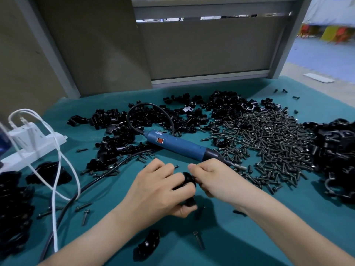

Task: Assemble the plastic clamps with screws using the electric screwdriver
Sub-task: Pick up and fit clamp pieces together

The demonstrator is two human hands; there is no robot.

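Teal cloth covered the bench (pixel 249 237), and low in the centre of the frame both hands were on one black plastic clamp (pixel 189 180). The left hand (pixel 159 189) had its fingers curled round the clamp, and the right hand (pixel 213 177) pinched its right edge. The blue electric screwdriver (pixel 178 144) lay on the cloth just above the hands, bit pointing right, with an orange-red switch (pixel 160 140) on top. It had a small label near the cord end, way too blurry to read. There was a big pile of screws (pixel 272 143) at centre right, and heaps of clamp parts (pixel 172 114) across the upper middle. A white power strip (pixel 32 143) with white cables (pixel 55 189) sat at the left edge. One loose screw (pixel 198 239) lay near the bottom centre.
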